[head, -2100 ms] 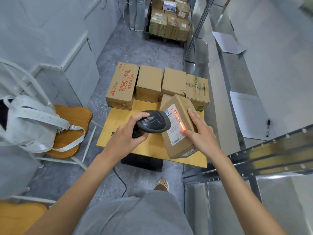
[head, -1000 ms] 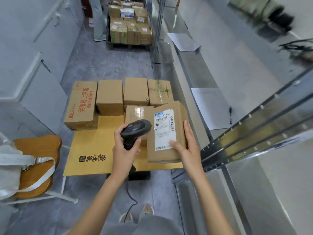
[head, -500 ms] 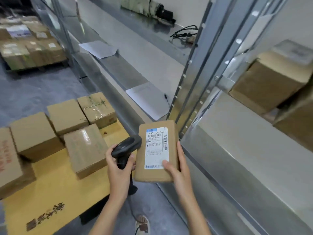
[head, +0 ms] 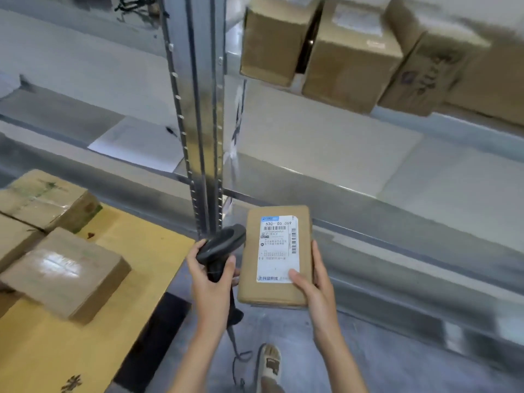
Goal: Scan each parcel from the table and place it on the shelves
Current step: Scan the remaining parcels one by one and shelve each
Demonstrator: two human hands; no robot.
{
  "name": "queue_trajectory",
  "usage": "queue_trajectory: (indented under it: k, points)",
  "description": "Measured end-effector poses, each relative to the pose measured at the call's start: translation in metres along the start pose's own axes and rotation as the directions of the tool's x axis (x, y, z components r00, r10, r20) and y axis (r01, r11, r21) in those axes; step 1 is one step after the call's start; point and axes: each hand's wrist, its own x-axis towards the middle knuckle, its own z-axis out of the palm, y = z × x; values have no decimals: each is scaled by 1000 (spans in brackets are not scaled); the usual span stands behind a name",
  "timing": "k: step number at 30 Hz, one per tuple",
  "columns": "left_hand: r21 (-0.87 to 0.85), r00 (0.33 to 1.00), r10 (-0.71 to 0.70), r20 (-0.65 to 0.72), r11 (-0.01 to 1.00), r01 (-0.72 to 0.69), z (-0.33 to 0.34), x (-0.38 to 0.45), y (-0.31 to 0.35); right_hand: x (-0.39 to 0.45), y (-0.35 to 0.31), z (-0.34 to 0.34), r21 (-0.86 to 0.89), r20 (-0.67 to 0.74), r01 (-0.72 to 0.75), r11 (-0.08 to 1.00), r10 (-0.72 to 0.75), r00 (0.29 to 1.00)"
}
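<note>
Metal shelves (head: 326,143) ahead | step: shelving | right hand (head: 313,282) grip holds labelled parcel (head: 276,255), label up, below shelf edge | left hand (head: 211,279) grip holds scanner (head: 219,251) beside it | next: likely lift parcel onto bare shelf above grip.

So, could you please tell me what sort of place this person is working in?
Most likely a parcel sorting or pickup storeroom: metal shelving carries cardboard boxes, the left hand holds a barcode scanner, and the right hand holds a labelled parcel.
</note>
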Motion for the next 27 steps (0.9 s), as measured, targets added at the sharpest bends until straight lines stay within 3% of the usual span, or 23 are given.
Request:
queue_trajectory:
  k: [4, 12, 27]
  points:
    - [18, 986, 1, 164, 1000, -4, 34, -31, 1, -26, 5, -46, 69, -158, 5, 998, 6, 987]
    - [10, 943, 62, 327, 998, -69, 105, -100, -5, -74, 12, -138, 165, -345, 35, 986, 24, 938]
    - [4, 848, 45, 529, 998, -56, 274, -305, -32, -161, 22, -390, 198, -524, 79, 977, 37, 851]
